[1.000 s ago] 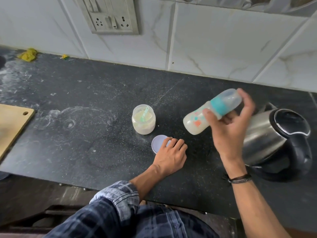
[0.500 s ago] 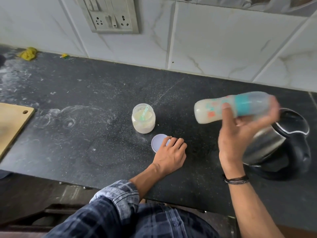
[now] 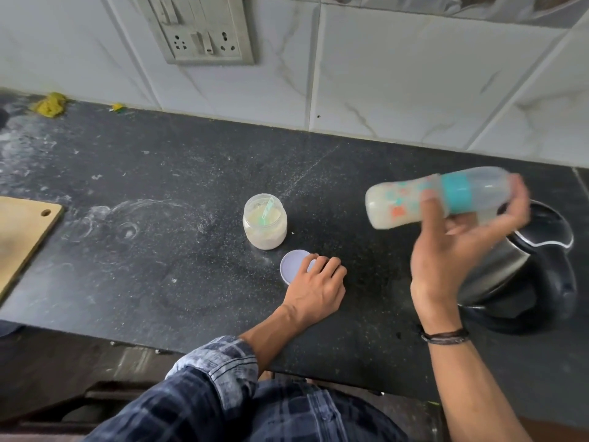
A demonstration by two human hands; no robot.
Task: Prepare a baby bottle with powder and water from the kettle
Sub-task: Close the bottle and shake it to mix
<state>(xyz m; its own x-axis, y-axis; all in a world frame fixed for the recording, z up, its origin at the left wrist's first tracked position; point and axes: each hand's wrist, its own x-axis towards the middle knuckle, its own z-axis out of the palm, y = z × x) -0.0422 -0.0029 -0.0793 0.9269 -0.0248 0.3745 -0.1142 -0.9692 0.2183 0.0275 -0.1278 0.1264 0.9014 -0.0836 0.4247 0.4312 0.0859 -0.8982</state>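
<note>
Here the black countertop [image 3: 159, 193] is filling most of the frame, dusted with pale powder marks. The steel kettle [image 3: 510, 266] is sitting at the right edge, lid shut, partly hidden behind the right hand [image 3: 452, 260]. That hand is grasping the baby bottle [image 3: 414, 202] in the air, right of centre; the bottle is lying nearly sideways, base toward frame centre, holding milky white liquid, its teal collar and clear cap on, edges motion-blurred. The open powder jar [image 3: 265, 221] is standing at centre, about half full of pale powder, a green scoop [image 3: 267, 212] sticking up inside it. Its lilac lid [image 3: 293, 266] is lying flat just below the jar, and the left hand [image 3: 315, 285] is resting loosely curled on the counter, grasping nothing, fingertips over the lid's right edge. A wooden board [image 3: 22, 237] is being cut off at the left edge. A wall socket plate [image 3: 204, 30] is showing at the upper centre, a yellow rag [image 3: 51, 104] at the upper left.
</note>
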